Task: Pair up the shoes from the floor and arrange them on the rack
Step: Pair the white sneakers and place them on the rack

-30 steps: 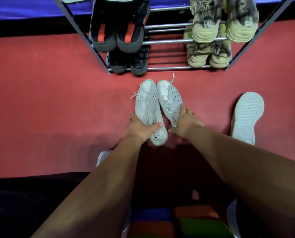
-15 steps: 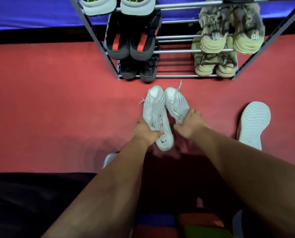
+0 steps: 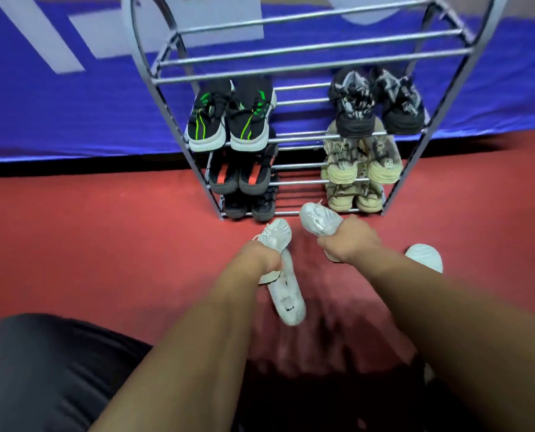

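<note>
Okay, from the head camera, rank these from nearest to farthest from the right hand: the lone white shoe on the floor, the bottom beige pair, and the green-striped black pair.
From the right hand:
1. Bottom beige pair, just ahead on the rack's lowest right tier.
2. Lone white shoe, on the floor to the right; close to the first, but slightly farther.
3. Green-striped black pair, upper left tier, clearly farthest.

The rack (image 3: 306,62) stands on the floor (image 3: 104,244) against the wall (image 3: 57,104), shoe pairs at both ends of its lower shelves. Before it, each hand holds a shoe; another shoe (image 3: 425,257) lies right.
</note>
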A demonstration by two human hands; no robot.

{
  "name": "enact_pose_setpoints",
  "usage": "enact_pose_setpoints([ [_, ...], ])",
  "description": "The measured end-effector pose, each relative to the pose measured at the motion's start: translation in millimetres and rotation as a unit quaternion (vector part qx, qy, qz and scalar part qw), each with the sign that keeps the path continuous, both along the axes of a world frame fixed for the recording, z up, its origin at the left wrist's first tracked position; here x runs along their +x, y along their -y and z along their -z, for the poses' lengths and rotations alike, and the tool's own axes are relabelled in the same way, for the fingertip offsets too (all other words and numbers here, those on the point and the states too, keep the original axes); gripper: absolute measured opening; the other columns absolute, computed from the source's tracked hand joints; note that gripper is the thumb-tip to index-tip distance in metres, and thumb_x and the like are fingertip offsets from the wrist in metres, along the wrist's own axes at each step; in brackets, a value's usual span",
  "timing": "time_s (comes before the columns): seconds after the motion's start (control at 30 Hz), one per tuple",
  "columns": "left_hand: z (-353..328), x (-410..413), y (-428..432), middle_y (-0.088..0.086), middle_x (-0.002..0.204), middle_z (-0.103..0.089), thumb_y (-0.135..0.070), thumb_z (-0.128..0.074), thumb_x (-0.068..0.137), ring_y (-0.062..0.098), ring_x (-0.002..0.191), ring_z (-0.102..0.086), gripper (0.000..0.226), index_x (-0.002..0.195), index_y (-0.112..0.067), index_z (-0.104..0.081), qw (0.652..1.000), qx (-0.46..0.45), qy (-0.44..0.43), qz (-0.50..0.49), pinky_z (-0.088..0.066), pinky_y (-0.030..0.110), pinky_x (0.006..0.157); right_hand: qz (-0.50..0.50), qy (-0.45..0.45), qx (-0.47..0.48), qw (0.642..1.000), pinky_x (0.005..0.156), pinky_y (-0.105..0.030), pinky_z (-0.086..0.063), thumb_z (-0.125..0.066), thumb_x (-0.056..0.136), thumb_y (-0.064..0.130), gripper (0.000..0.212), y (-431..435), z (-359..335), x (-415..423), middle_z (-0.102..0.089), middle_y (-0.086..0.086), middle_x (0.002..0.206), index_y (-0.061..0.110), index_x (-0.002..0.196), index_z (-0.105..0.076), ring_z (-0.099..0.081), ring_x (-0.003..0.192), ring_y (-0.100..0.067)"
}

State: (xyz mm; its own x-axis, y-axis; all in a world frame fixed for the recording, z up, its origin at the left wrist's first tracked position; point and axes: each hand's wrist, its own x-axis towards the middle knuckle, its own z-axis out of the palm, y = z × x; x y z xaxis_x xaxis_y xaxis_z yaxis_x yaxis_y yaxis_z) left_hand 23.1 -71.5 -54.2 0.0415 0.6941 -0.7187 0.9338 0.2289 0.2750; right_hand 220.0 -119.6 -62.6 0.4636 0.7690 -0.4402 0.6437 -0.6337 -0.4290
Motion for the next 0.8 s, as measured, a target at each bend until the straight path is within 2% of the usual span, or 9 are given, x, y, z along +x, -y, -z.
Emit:
enact_pose_setpoints([
  [0.1,-62,6,-19,0.011,0.127,-0.064,-0.039,-0.073,0.095,0.031,0.111,-0.064,0.055,0.138,-0.006,-0.06,0.997,-0.024,-0.034,0.057,-0.05,0.037,0.096,-0.046,0.028,0.009,0.999,0.065,-0.03,-0.05,-0.068,0.073,0.046,0.035,-8,-51,12,-0.071,-0.009,0.082,0.012,0.079,-0.069,-0.067,0.079,-0.03],
  [0.2,-124,5,-28,0.014,0.109,-0.066,-0.04,-0.074,0.094,0.036,0.115,-0.067,0.047,0.121,-0.004,-0.063,0.994,-0.044,-0.051,0.086,-0.051,0.048,0.106,-0.084,0.071,0.03,0.993,0.066,-0.031,-0.047,-0.066,0.082,0.05,0.044,-7,-113,20,-0.066,-0.012,0.078,0.008,0.069,-0.064,-0.066,0.081,-0.033],
  [0.27,-164,3,-30,0.014,0.099,-0.069,-0.039,-0.077,0.091,0.033,0.097,-0.072,0.042,0.113,-0.005,-0.067,0.994,-0.024,-0.044,0.095,-0.057,0.042,0.093,-0.1,0.095,0.056,0.989,0.067,-0.031,-0.046,-0.067,0.085,0.053,0.049,-5,-152,23,-0.065,-0.012,0.079,0.007,0.072,-0.065,-0.065,0.083,-0.032],
  [0.3,-184,2,-29,0.012,0.093,-0.07,-0.038,-0.078,0.09,0.029,0.082,-0.072,0.037,0.109,-0.007,-0.07,0.994,0.002,-0.04,0.102,-0.058,0.035,0.08,-0.102,0.097,0.07,0.988,0.066,-0.031,-0.047,-0.069,0.083,0.053,0.049,-4,-168,23,-0.066,-0.012,0.078,0.006,0.072,-0.066,-0.066,0.081,-0.031],
  [0.37,-222,-5,-21,0.005,0.078,-0.069,-0.034,-0.079,0.089,0.019,0.057,-0.064,0.024,0.089,-0.012,-0.07,0.991,0.074,-0.03,0.106,-0.049,0.023,0.056,-0.09,0.09,0.101,0.987,0.062,-0.033,-0.049,-0.071,0.076,0.048,0.043,0,-196,22,-0.067,-0.012,0.073,0.006,0.071,-0.068,-0.065,0.072,-0.028],
  [0.4,-238,-10,-15,0.001,0.073,-0.067,-0.034,-0.08,0.088,0.016,0.053,-0.061,0.026,0.08,-0.012,-0.067,0.988,0.115,-0.017,0.1,-0.043,0.022,0.052,-0.083,0.086,0.117,0.986,0.062,-0.033,-0.05,-0.072,0.074,0.046,0.04,3,-209,20,-0.067,-0.011,0.071,0.006,0.072,-0.068,-0.063,0.067,-0.026],
  [0.57,-280,-40,-4,0.005,0.07,-0.06,-0.028,-0.082,0.078,0.024,0.057,-0.053,0.027,0.074,-0.011,-0.062,0.973,0.223,0.064,0.015,-0.038,0.027,0.057,-0.054,0.062,0.222,0.972,0.053,-0.029,-0.043,-0.072,0.072,0.048,0.039,14,-252,9,-0.069,-0.008,0.074,0.01,0.08,-0.067,-0.061,0.065,-0.02],
  [0.7,-291,-59,-6,0.006,0.071,-0.053,-0.023,-0.078,0.072,0.025,0.059,-0.046,0.027,0.077,-0.012,-0.054,0.953,0.283,0.1,-0.047,-0.035,0.03,0.058,-0.032,0.032,0.3,0.953,0.058,-0.034,-0.05,-0.071,0.069,0.051,0.038,7,-267,-1,-0.069,0.0,0.076,0.017,0.084,-0.063,-0.065,0.072,-0.021],
  [0.8,-293,-63,-13,0.006,0.079,-0.058,-0.023,-0.076,0.073,0.025,0.065,-0.053,0.026,0.081,-0.008,-0.056,0.928,0.342,0.119,-0.088,-0.036,0.029,0.056,-0.023,0.013,0.355,0.934,0.057,-0.033,-0.047,-0.073,0.071,0.046,0.031,-3,-280,-8,-0.067,0.002,0.076,0.019,0.082,-0.061,-0.062,0.07,-0.018],
])
